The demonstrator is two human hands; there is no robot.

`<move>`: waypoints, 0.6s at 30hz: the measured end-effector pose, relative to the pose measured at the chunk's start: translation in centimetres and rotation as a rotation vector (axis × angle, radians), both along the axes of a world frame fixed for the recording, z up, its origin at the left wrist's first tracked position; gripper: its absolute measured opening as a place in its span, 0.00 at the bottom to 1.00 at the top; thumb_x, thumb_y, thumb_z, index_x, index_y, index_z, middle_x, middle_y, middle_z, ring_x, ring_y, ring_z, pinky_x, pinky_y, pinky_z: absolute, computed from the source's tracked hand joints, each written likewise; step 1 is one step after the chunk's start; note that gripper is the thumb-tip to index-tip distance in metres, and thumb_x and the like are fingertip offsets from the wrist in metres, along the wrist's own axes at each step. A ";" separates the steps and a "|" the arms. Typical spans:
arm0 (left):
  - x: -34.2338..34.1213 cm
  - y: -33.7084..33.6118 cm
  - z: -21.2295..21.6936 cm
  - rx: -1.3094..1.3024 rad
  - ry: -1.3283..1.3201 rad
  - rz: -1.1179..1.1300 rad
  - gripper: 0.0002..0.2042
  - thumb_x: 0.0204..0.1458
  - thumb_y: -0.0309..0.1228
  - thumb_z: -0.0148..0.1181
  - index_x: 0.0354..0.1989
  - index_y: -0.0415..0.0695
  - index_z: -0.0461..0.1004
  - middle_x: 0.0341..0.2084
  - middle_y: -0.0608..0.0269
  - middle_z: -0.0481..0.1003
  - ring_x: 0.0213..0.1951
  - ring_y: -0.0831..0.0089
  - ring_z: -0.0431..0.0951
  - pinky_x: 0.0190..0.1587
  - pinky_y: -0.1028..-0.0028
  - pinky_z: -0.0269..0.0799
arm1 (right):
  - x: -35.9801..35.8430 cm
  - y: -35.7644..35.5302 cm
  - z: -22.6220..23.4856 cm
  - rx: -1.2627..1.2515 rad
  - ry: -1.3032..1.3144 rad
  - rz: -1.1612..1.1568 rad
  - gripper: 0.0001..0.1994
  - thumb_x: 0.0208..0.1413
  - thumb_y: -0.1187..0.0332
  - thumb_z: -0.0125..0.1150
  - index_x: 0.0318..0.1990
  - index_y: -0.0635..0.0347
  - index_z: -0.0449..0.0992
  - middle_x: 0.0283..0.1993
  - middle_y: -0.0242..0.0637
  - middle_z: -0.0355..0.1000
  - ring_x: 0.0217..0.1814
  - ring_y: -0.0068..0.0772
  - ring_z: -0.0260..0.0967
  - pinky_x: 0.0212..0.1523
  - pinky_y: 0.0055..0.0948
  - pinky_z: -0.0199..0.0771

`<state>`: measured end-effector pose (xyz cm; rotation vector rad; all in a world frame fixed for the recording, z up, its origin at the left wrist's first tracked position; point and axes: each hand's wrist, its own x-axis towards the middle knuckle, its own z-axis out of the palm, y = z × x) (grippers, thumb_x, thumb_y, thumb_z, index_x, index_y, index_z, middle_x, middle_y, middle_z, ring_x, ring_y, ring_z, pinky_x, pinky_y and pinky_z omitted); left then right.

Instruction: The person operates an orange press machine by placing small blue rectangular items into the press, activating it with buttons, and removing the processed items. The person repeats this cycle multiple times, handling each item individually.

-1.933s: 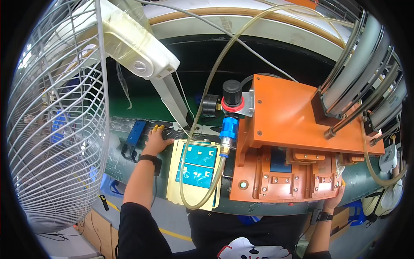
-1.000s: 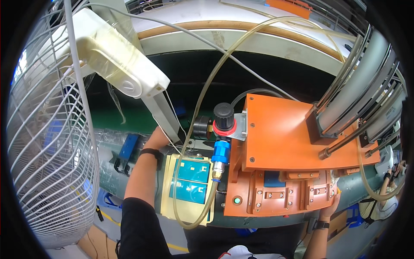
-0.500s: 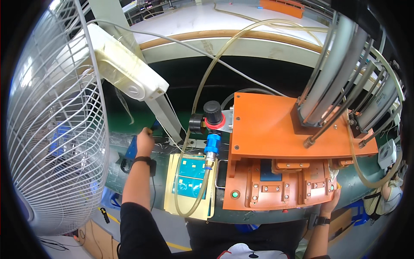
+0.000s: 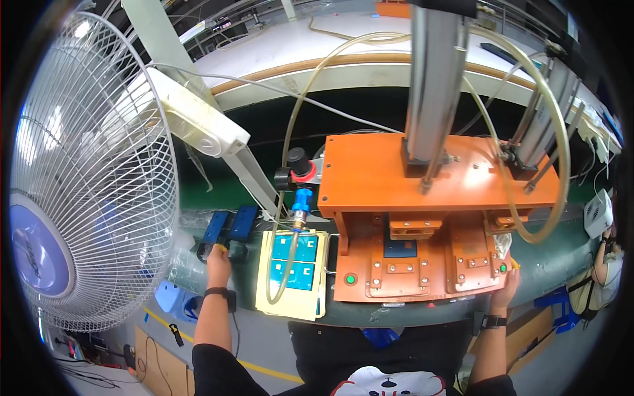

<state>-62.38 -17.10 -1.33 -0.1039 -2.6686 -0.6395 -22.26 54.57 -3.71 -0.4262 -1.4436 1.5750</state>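
My left hand (image 4: pixel 219 264) is at the near end of a blue plate-like piece (image 4: pixel 216 226), its fingers curled in and a yellow covering on a fingertip. Whatever those fingers hold, if anything, is hidden. A second blue piece (image 4: pixel 244 222) lies just to the right. My right hand (image 4: pixel 507 285) rests against the right front corner of an orange press (image 4: pixel 429 173), fingers stretched up beside a green button (image 4: pixel 503 268). Another green button (image 4: pixel 350 280) is on the front left. In the press bed, a dark blue piece (image 4: pixel 400 249) sits in the left fixture.
Cream sheets (image 4: pixel 265 297) with teal panels (image 4: pixel 294 276) lie left of the press. A pressure regulator (image 4: pixel 299 165) and looping hose (image 4: pixel 290 132) stand above them. A caged fan (image 4: pixel 99 171) fills the far left. Tall cylinders (image 4: pixel 436 86) rise from the press.
My left hand has drawn nearer to me, uncovering more of the right blue piece. The view has shifted, so the press appears further left. My right hand stays at the press corner.
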 end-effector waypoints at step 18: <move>24.5 7.6 -4.7 0.831 0.055 0.067 0.07 0.68 0.26 0.56 0.47 0.35 0.73 0.37 0.60 0.78 0.38 0.74 0.77 0.42 0.73 0.74 | -0.7 -1.6 1.3 -0.067 0.064 -0.026 0.19 0.69 0.64 0.47 0.60 0.69 0.70 0.55 0.42 0.75 0.55 0.30 0.74 0.58 0.30 0.74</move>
